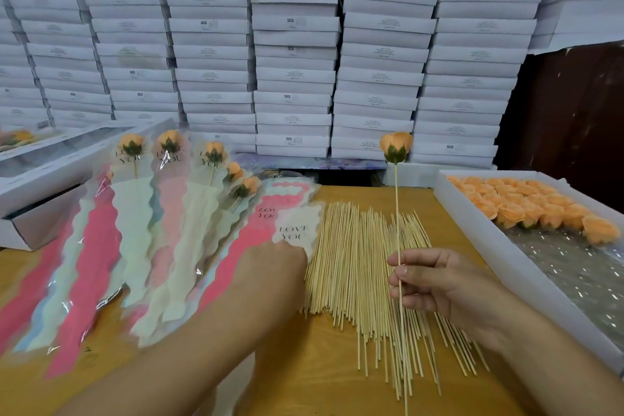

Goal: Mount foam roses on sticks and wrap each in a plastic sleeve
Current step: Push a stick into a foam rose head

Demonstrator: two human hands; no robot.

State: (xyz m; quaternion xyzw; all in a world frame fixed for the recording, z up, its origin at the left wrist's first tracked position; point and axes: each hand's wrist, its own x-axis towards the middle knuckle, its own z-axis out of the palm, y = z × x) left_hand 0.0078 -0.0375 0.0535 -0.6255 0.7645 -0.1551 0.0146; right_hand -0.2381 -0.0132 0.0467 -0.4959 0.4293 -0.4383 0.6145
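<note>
My right hand pinches a thin wooden stick and holds it upright; an orange foam rose with green sepals sits on its top. My left hand reaches onto a stack of empty plastic sleeves printed "LOVE YOU"; its fingertips touch the top one. A pile of bare sticks lies on the table between my hands. Several wrapped roses in pink, cream and blue sleeves lie fanned at the left.
A white tray at the right holds several loose orange foam roses on silver foil. Open white boxes stand at the far left. Stacked white boxes form a wall behind the wooden table.
</note>
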